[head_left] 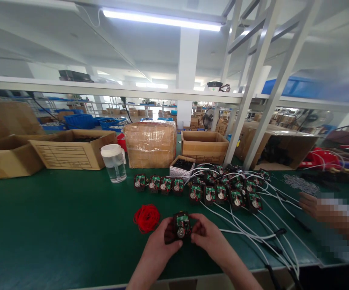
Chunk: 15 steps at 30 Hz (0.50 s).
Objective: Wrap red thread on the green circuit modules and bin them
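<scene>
Between my two hands is a small black housing with a green circuit board (181,222), a round silvery part at its lower end. My left hand (159,241) grips it from the left, thumb along the near side. My right hand (206,235) has its fingers closed against the right side. Just left of it lies a red coil of thin cord or bands (146,218). Farther back, several similar units stand in a row (165,185), and more units with white cables (236,197) crowd to the right.
A clear jug with white lid (115,167) stands back left. Cardboard boxes (150,145) line the back, with a small box of black parts (183,166) before them. White cables (253,233) trail over the front edge. Another person's hand (312,205) reaches in at right, near metal uprights (260,84).
</scene>
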Available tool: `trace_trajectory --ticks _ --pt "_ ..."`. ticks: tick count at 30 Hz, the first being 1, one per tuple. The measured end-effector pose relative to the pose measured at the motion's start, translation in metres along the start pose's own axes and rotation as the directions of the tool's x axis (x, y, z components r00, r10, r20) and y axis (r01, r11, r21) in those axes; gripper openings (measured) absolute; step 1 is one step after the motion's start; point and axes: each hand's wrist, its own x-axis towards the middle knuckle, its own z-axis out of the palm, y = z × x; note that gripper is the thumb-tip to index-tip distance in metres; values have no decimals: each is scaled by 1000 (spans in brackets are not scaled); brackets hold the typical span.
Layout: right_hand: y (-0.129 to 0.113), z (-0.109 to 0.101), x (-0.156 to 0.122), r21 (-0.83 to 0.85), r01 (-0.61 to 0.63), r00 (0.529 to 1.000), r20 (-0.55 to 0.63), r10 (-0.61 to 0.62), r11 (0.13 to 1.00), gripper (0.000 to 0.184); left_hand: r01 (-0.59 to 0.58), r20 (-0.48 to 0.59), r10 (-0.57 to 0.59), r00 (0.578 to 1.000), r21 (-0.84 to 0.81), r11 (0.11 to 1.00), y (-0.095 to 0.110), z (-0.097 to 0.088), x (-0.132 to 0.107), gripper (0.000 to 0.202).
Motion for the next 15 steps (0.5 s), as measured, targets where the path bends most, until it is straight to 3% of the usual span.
trace_trajectory --ticks 7,15 --pt "5 19 2 -190 32 987 -150 -61 981 60 -16 -3 16 1000 -33 999 0 -1 -1 57" --pt "2 9 4 -55 24 997 -69 -28 998 52 -22 13 23 1000 -27 999 2 -8 1 51"
